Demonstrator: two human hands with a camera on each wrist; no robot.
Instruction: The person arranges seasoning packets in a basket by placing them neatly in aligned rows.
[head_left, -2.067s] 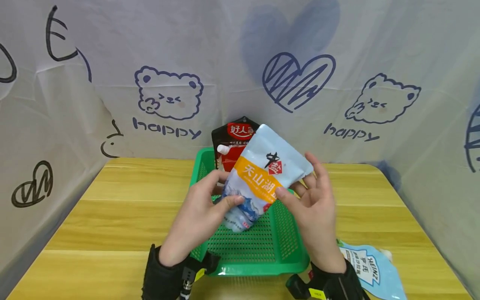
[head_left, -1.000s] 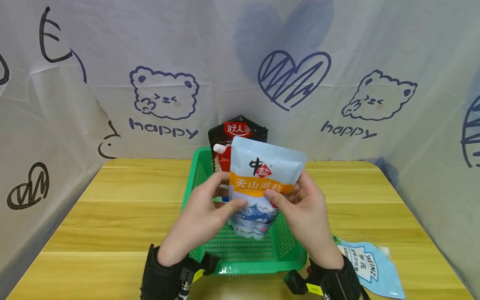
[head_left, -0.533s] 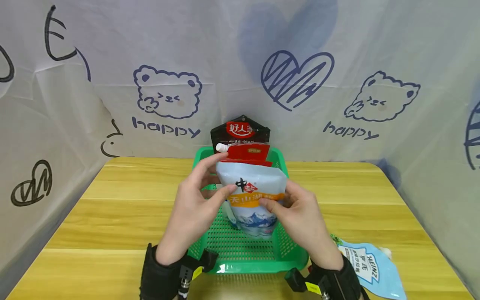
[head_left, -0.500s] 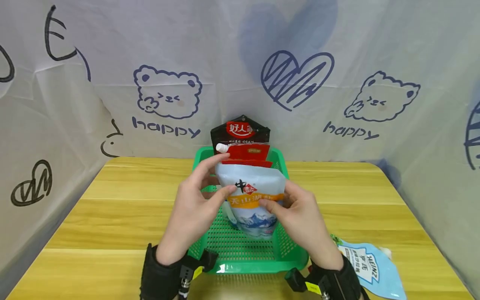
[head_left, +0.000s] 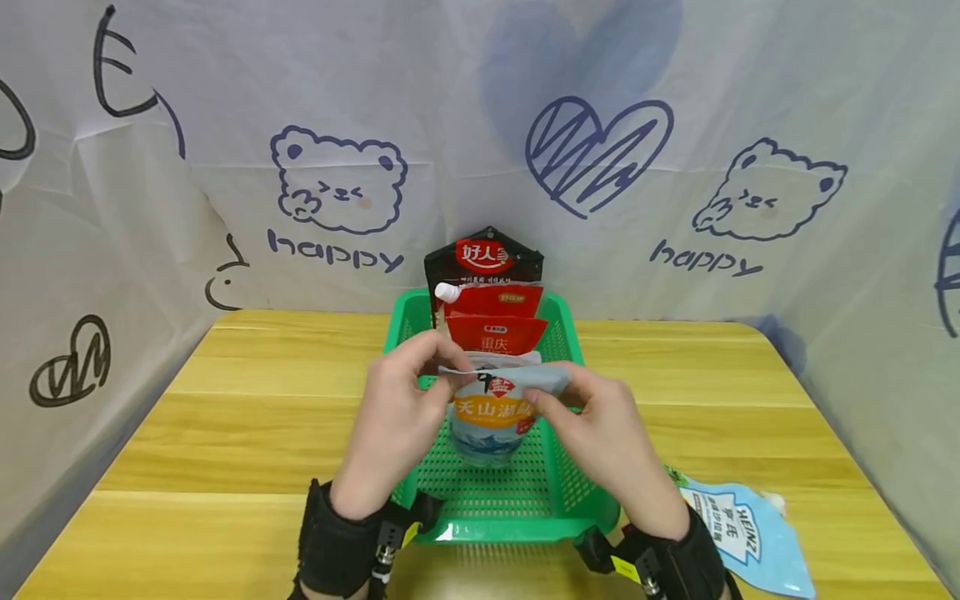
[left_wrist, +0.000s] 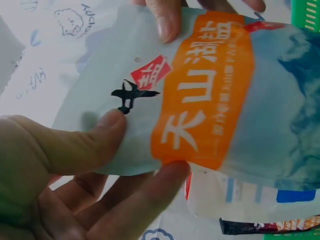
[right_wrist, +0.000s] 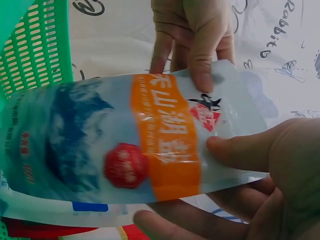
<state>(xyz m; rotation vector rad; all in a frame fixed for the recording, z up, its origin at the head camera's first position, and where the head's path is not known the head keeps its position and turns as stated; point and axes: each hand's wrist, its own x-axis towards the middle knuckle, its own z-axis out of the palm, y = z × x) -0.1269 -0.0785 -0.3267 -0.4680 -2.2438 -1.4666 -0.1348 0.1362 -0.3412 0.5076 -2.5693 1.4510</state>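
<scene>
Both hands grip a pale blue salt pouch with an orange band and a mountain picture, near its top edge. My left hand pinches the upper left side, thumb on the front face and fingers behind. On the upper right side my right hand does the same, its thumb beside the red logo. The pouch is over the green basket, bottom end lowered, top edge tipped toward me. Right behind it in the basket stand red pouches, one with a white spout cap, and a black-and-red pouch at the back.
On the table, right of the basket, lies a light blue Heinz pouch, partly behind the right wrist. A white cloth with drawings hangs behind the table. In the left wrist view, another pale package shows beneath the salt pouch.
The salt pouch has turned from slanted to upright and come down into the basket area, its top tipping toward me. More of the red pouches behind it shows. Both hands have kept hold.
</scene>
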